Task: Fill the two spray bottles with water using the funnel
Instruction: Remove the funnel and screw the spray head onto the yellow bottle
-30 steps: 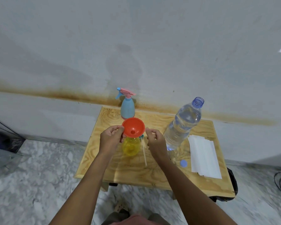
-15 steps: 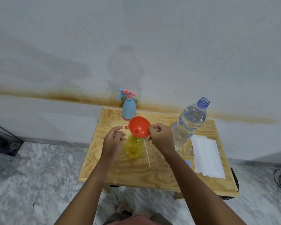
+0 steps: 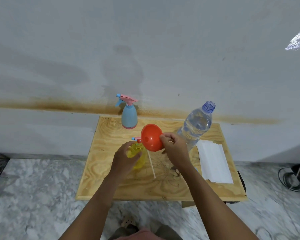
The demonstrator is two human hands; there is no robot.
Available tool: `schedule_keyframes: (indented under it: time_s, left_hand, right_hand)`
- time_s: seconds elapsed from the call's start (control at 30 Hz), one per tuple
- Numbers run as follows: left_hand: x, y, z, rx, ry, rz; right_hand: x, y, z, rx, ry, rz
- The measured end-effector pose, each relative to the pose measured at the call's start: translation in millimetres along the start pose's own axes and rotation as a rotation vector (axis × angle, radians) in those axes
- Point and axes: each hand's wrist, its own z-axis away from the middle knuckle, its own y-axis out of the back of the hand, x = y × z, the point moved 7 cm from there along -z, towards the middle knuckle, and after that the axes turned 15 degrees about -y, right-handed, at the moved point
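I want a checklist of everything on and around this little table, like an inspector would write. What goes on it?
Surface: small wooden table against a stained white wall, some dark marks on the wood.
Job's things: yellow spray bottle, top off, upright; orange funnel lifted and tilted, not in the neck; blue spray bottle with pink sprayer on, at the back; uncapped water bottle, mostly full.
Clutter: white paper sheets; the yellow bottle's sprayer head with its dip tube lying on the table.
Hands: left hand holds the yellow bottle; right hand pinches the funnel rim.
Cables: dark coil on the floor, right.
Surroundings: marble floor.
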Motion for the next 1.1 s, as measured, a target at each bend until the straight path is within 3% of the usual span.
schedule_keyframes:
  time_s: [0.13,0.3,0.43,0.7,0.9,1.1]
  left_hand:
    - [-4,1,-2,-0.012,0.002,0.032]
    - [-3,0,-3,-0.022,0.021,0.041]
    - [-1,0,-4,-0.019,0.008,0.055]
    - [-5,1,-4,-0.033,0.003,0.066]
    - [-5,1,-3,-0.044,0.008,0.09]
    - [-4,1,-3,-0.056,-0.01,0.064]
  right_hand:
    - [19,27,5,0.107,0.037,-0.016]
    - [52,41,10,0.283,0.216,0.253]
    - [65,32,16,0.441,0.373,0.631]
    - [91,9,9,0.389,0.542,0.896]
    - [121,11,-2,0.31,0.389,0.994]
    - [158,14,-15,0.227,0.037,1.015]
